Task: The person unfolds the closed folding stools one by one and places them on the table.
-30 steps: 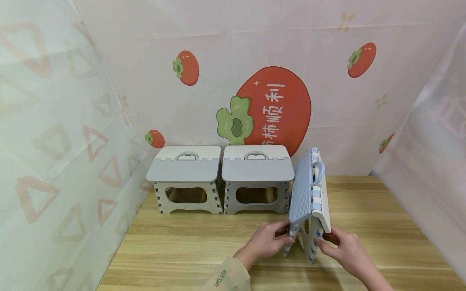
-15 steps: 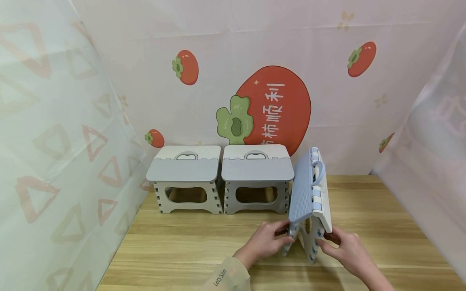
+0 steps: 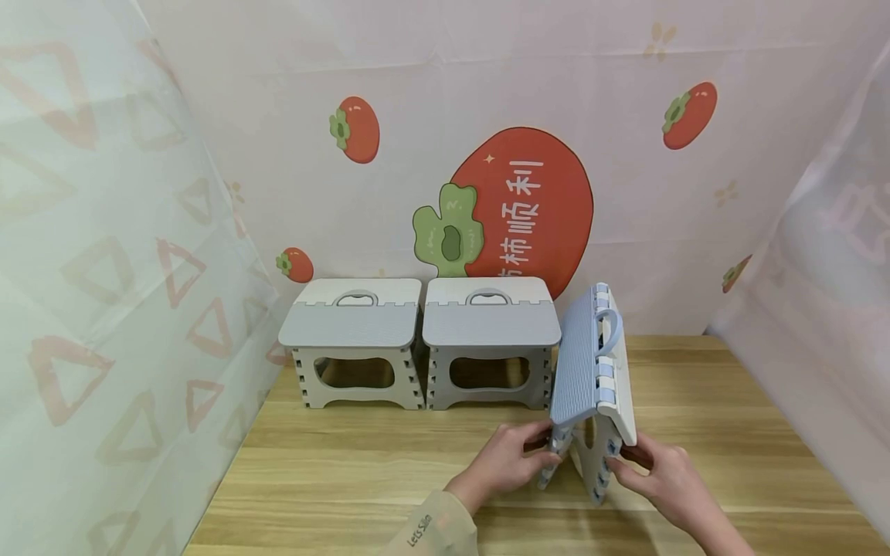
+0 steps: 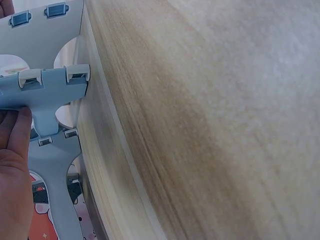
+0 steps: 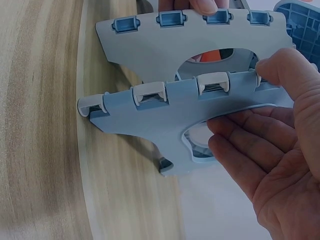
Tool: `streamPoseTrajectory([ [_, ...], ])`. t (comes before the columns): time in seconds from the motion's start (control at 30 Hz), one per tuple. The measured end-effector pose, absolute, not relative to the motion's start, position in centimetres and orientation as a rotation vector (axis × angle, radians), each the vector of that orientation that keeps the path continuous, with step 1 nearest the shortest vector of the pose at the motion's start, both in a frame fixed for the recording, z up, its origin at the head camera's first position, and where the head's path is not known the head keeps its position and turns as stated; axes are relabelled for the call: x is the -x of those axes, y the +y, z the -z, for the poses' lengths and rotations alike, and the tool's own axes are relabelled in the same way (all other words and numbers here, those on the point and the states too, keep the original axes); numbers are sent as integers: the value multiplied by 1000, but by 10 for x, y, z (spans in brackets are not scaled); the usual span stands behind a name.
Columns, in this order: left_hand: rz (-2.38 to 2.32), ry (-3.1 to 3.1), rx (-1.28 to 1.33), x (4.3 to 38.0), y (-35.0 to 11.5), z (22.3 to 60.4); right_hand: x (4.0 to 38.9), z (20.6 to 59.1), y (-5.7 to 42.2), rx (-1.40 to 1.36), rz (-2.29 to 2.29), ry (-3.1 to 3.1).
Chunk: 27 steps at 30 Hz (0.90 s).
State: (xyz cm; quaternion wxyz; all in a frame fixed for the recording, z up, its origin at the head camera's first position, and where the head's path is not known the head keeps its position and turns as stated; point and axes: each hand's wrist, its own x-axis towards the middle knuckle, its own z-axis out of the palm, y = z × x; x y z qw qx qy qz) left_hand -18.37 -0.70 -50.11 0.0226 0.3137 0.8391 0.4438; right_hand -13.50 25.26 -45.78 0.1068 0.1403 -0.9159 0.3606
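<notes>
A partly folded step stool point(image 3: 574, 357), blue on one half and white on the other, stands on the table at the right. Its seat halves slope down from a ridge with a blue handle point(image 3: 610, 332). My left hand point(image 3: 502, 460) pinches the edge of the left leg panel, thumb in front. On the other side, my right hand point(image 3: 666, 477) grips the right leg panel point(image 5: 150, 112); in the right wrist view the thumb lies on its hinged edge and the fingers are behind it. The two leg panels stand apart at a narrow angle.
Two unfolded grey and white stools, one at left point(image 3: 351, 332) and one in the middle point(image 3: 492, 332), stand side by side at the back. A wood-grain table point(image 3: 334, 479) lies under everything. Printed cloth point(image 3: 278, 154) hangs behind and at both sides.
The right leg panel and right seat half have shifted very slightly to the right, along with my right hand. My left hand stays nearly still, holding the same edge.
</notes>
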Motion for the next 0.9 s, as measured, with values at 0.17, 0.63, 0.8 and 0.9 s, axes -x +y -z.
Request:
streamPoseTrajectory([
  [0.17, -1380, 2600, -978, 184, -7, 502, 135, 459, 254, -402, -1069, -2705],
  [0.63, -1390, 2587, -984, 184, -7, 502, 135, 460, 258, -431, -1065, -2665],
  [0.8, -1384, 2596, -976, 184, -7, 502, 135, 461, 260, -416, -1079, -2682],
  [0.9, -1378, 2604, -983, 185, -7, 502, 134, 460, 260, -402, -1081, -2694],
])
